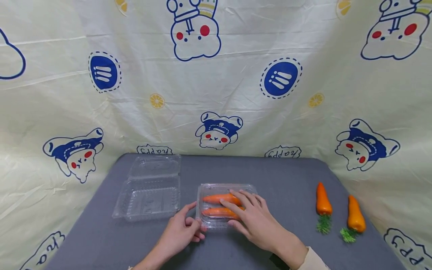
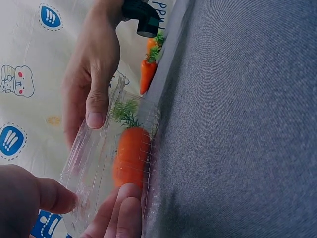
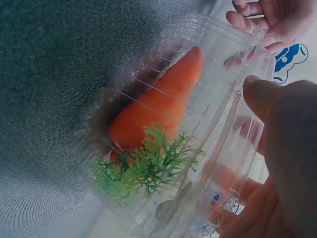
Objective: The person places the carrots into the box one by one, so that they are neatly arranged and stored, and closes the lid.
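Observation:
A clear plastic clamshell box (image 1: 207,224) lies at the middle of the table with its lid down over two orange carrots (image 1: 217,212). Through the box's side, one carrot (image 3: 156,101) shows with green leafy tops (image 3: 148,166). My left hand (image 1: 183,230) holds the box's near left corner, thumb and fingers on its edge and side. Spread across the right part of the lid, the fingers of my right hand (image 1: 254,219) rest on top, with the thumb (image 3: 257,91) at the near edge. That hand hides the right part of the box from above.
Left of the box, another clear clamshell (image 1: 153,198) lies unfolded. Two more carrots with green tops, one slim (image 1: 323,200) and one thicker (image 1: 355,215), lie at the table's right side. A patterned cloth (image 1: 236,123) hangs behind the grey tabletop (image 1: 280,176).

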{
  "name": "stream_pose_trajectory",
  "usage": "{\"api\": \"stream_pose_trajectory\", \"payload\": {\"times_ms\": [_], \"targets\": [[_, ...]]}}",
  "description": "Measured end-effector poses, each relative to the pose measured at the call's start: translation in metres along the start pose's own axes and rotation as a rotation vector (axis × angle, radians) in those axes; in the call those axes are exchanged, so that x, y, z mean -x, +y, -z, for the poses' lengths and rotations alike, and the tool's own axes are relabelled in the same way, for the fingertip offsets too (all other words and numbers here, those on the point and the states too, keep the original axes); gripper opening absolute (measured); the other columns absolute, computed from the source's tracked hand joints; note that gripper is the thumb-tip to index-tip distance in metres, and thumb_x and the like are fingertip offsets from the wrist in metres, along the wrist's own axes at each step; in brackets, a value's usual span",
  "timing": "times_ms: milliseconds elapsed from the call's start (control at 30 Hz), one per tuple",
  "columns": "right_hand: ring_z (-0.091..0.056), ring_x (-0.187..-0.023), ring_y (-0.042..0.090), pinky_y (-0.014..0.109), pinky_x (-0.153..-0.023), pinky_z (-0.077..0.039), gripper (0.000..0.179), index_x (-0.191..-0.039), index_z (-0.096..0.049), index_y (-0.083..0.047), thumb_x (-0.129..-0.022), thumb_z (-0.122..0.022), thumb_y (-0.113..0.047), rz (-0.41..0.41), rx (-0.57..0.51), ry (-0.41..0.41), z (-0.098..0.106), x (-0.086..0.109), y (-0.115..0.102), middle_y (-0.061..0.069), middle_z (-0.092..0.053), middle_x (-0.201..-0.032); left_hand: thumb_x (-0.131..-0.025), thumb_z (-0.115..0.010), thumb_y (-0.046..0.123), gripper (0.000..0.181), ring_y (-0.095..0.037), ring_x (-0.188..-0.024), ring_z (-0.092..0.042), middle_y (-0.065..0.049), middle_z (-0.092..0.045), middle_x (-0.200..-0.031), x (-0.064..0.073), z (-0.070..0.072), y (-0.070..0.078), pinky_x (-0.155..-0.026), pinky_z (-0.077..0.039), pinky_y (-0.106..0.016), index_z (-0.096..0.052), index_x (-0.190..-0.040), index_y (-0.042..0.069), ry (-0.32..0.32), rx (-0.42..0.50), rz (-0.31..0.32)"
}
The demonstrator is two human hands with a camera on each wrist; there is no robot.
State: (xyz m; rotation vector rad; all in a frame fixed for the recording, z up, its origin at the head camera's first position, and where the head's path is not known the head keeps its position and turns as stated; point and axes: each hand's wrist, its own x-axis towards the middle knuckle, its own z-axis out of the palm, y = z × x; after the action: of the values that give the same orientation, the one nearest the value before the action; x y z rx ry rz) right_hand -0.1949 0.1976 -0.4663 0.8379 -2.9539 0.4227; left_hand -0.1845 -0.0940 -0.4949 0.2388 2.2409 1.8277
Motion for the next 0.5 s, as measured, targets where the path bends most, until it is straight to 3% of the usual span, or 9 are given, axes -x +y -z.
{"api": "stream_pose_trajectory", "payload": {"times_ms": [300, 500], "targets": [[-0.048, -0.166, 0.046, 0.084, -0.129, -0.039, 0.062, -0.175, -0.054, -0.04, -0.116, -0.071, -0.047, -0.013, 0.055, 0.031, 0.002, -0.004, 0.006, 0.009, -0.049, -0.184, -0.111, -0.072, 0.009, 0.07, -0.027, -0.078, -0.086, -0.019, -0.088, -0.097, 0.001, 0.002, 0.003, -0.068, -0.07, -0.03, -0.043, -0.173, -0.009, 0.024, -0.064, -0.076], [-0.048, -0.165, 0.045, 0.082, -0.129, -0.04, 0.062, -0.173, -0.057, -0.039, -0.114, -0.074, -0.046, -0.036, 0.092, 0.056, 0.0, -0.006, 0.018, 0.01, -0.05, -0.182, -0.111, -0.071, 0.01, 0.067, -0.019, -0.077, -0.084, -0.008, -0.089, -0.098, 0.004, 0.003, 0.008, -0.066, -0.065, -0.024, -0.048, -0.172, -0.004, 0.063, -0.201, -0.126]]}}
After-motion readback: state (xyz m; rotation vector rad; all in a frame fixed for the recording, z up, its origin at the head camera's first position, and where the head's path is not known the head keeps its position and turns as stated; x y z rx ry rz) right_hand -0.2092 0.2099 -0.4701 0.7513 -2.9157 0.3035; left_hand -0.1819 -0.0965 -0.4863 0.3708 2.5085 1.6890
